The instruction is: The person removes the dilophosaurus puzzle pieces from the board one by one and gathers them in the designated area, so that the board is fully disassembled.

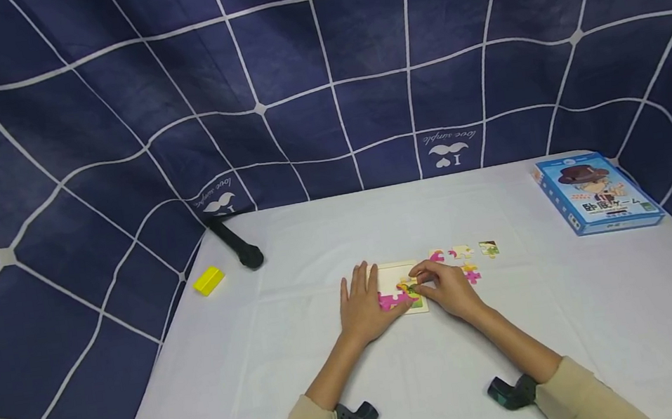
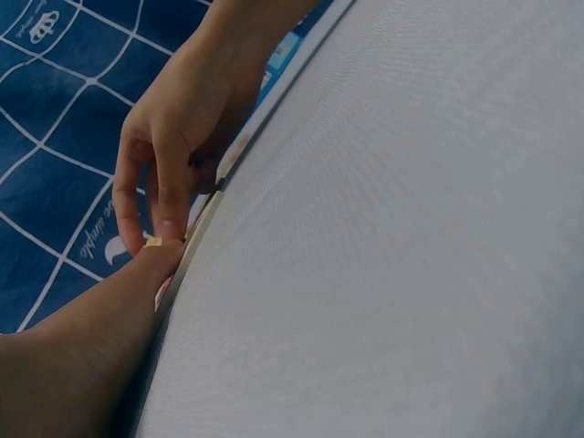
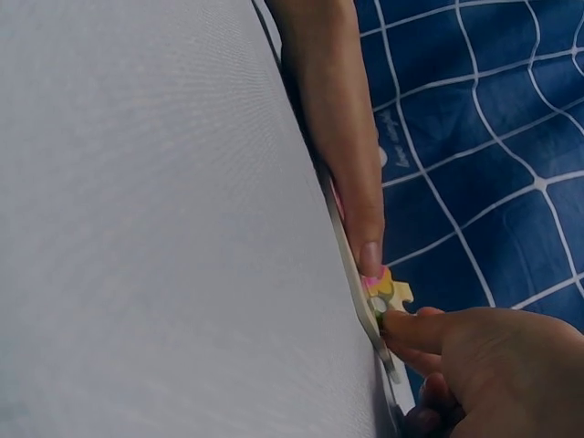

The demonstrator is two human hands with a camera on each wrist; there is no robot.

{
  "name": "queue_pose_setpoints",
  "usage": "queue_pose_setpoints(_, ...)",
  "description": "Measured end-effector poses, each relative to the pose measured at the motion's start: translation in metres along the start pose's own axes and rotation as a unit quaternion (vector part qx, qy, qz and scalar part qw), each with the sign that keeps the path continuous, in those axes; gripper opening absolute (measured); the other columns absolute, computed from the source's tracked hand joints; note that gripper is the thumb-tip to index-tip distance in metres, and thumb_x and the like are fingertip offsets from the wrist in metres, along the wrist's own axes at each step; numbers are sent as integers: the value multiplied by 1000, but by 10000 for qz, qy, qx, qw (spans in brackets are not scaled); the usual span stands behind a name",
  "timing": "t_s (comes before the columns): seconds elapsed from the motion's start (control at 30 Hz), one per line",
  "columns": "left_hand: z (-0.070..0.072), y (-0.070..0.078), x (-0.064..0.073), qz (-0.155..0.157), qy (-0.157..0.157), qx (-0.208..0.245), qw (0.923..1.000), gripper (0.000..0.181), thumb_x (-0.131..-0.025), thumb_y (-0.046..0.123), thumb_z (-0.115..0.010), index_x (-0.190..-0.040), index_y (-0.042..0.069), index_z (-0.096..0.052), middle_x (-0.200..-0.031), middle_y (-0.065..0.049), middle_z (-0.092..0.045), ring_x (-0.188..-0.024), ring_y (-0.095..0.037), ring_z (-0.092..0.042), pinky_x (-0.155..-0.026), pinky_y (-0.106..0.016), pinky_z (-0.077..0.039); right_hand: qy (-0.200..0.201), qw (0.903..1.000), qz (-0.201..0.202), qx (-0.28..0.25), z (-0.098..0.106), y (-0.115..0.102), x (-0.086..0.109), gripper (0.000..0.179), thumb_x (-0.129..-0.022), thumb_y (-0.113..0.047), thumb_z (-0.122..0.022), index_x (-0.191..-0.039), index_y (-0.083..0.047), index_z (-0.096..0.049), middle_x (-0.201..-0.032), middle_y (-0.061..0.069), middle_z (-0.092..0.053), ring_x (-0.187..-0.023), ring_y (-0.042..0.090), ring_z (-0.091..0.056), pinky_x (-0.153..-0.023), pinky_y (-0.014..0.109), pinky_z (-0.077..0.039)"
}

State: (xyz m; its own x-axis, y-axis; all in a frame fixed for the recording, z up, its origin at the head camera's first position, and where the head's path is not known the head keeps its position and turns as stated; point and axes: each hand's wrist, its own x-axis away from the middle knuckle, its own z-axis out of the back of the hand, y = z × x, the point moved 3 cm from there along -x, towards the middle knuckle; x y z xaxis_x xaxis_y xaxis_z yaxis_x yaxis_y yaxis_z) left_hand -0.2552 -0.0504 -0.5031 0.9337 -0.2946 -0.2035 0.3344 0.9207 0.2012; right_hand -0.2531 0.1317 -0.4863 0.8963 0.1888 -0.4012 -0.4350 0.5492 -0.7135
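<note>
A small pale jigsaw tray [image 1: 392,271] lies on the table in front of the person, with pink pieces [image 1: 389,300] along its near side. The left hand [image 1: 364,307] lies over the tray's left edge, fingers extended and thumb reaching across the near pieces. From the right, the right hand [image 1: 451,289] pinches a yellow, pink and green jigsaw piece [image 3: 391,288] between thumb and fingers, over the tray's right half. In the right wrist view the piece stands tilted beside the left thumb [image 3: 369,246]. The right fingers cover part of it.
Several loose jigsaw pieces [image 1: 461,252] lie right of the tray. A blue illustrated box [image 1: 601,192] is at the back right. Toward the back left are a black microphone [image 1: 235,244] and a yellow block [image 1: 209,281]. A dark blue curtain [image 1: 300,129] hangs behind the white table [image 1: 291,258].
</note>
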Motion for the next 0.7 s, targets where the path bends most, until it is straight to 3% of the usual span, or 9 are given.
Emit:
queue_pose_setpoints(0.37,-3,0,-1,15,11,-38,10000,102,-73,80,-41,-144,8,-30,-150,-11,-25,-138,-25,-17,-110,-49,-12,84,9991,-225,-350,6,-2,-1,19,-75,-7,-76,-91,-13,-68,-76,-3,-69,-50,6,-36,-42,21,-28)
queue_pose_setpoints(0.7,-3,-1,0,63,75,12,10000,103,-72,80,-41,-144,8,-31,-149,-10,-26,-138,-25,-18,-111,-49,-11,451,9984,-342,-82,55,3,7,20,-77,-4,-73,-95,-10,-68,-79,4,-68,-45,6,-31,-37,22,-26)
